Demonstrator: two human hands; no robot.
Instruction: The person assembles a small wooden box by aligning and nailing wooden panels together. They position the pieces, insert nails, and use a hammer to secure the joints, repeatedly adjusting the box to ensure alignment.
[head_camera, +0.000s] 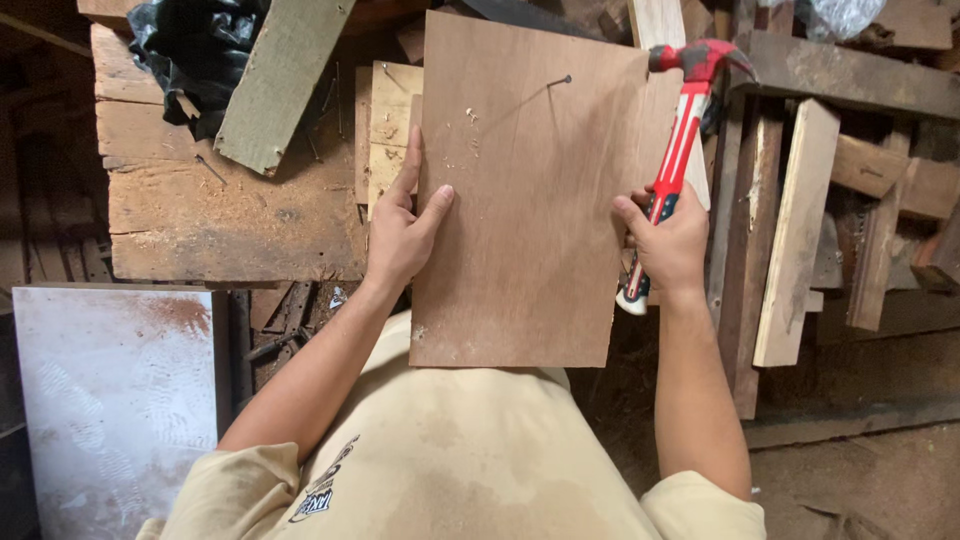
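A brown plywood sheet (530, 190) is held upright in front of me, with one nail (566, 79) standing near its top right corner. My left hand (400, 232) grips its left edge, thumb on the face and forefinger pointing up. My right hand (665, 240) holds the sheet's right edge together with a claw hammer (680, 140); the hammer has a red and white handle and a red head that points up and to the right.
A worn wooden workbench (215, 210) covered in sawdust lies behind the sheet. On it are a grey plank (280, 80), pale wood offcuts (390, 130) and black plastic (190, 55). Stacked timber (800, 230) fills the right. A dusty white panel (115, 400) stands lower left.
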